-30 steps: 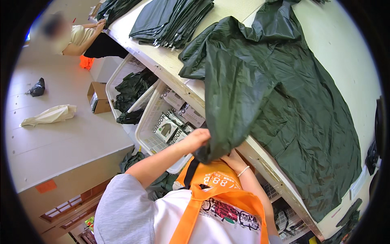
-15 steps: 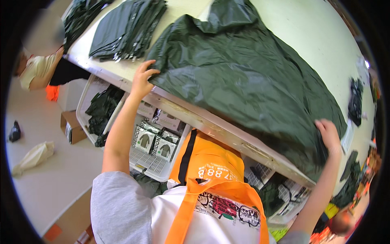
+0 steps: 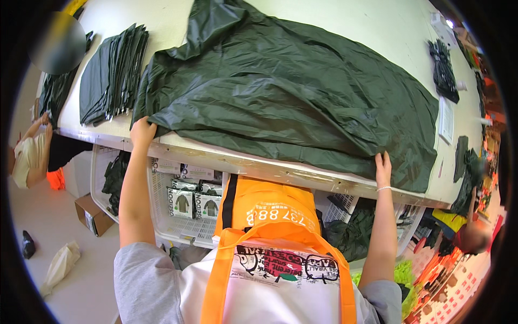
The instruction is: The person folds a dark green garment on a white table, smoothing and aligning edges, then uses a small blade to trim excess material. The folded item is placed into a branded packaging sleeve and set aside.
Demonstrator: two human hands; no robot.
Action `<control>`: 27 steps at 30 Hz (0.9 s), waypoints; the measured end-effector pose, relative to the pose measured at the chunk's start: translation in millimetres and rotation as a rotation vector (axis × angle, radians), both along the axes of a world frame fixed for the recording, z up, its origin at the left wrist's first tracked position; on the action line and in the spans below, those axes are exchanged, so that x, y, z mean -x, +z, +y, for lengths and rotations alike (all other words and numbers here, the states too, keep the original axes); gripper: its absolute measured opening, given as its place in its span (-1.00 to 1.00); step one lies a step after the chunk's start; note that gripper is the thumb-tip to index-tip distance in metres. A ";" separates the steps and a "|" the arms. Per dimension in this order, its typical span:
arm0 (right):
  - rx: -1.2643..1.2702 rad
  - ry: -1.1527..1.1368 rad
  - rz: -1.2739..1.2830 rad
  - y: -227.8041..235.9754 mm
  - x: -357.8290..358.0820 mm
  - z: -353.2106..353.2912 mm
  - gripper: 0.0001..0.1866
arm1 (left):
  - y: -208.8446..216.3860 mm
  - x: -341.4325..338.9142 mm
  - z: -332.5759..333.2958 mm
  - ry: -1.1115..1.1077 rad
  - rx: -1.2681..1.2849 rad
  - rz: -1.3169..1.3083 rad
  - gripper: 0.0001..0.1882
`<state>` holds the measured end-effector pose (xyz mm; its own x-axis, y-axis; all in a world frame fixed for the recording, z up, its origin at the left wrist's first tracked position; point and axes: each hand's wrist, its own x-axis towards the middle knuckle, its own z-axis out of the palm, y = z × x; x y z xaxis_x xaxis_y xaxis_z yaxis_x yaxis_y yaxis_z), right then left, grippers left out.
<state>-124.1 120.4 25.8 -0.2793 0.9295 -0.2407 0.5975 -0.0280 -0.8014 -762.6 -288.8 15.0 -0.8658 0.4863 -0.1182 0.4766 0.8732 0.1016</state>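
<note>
A dark green raincoat (image 3: 280, 92) of thin, shiny fabric lies spread across the white table (image 3: 345, 16), wrinkled, with one part bunched toward the far left. At its near left corner, by the table's front edge, my left hand (image 3: 143, 133) closes on the fabric. My right hand (image 3: 383, 168) pinches the raincoat's near edge on the right, fingertips on top of the cloth. Between the two hands the near edge runs roughly along the table's front.
A stack of folded dark green garments (image 3: 110, 75) sits at the left. Beneath the table are a white basket (image 3: 199, 235) with packaged raincoats (image 3: 183, 202) and other bins. A black bundle (image 3: 443, 70) lies at the right. Co-workers stand at far left and right.
The right hand has moved left and nearer onto the raincoat's near edge, and the left hand has closed on its corner. The raincoat lies flatter along the table's front; the view has turned.
</note>
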 end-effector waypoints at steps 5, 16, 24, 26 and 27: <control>-0.478 -0.151 -0.037 46.5 28.5 22.2 -0.61 | 3.4 23.1 -45.6 -0.107 0.014 -0.196 -0.81; -0.086 -0.245 -0.025 36.7 4.0 112.5 -0.58 | 31.9 26.8 -15.5 -0.253 0.326 -0.374 -0.14; -0.509 0.479 -0.824 3.3 -21.4 157.1 -0.44 | 24.3 -111.2 169.3 -0.412 -0.171 0.039 -0.51; -0.559 0.549 -0.930 -4.6 -12.4 162.7 -0.62 | -1.3 -110.7 175.9 -0.361 -0.214 0.002 -0.59; -0.428 0.565 -0.990 3.1 -1.2 164.4 -0.70 | -7.0 -108.8 172.2 -0.323 -0.273 -0.054 -0.62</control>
<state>-122.9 284.8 29.0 -0.5396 0.7931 -0.2825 0.7983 0.5885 0.1276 -653.8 -116.6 8.0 -0.6603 0.7509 0.0117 0.7086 0.6178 0.3409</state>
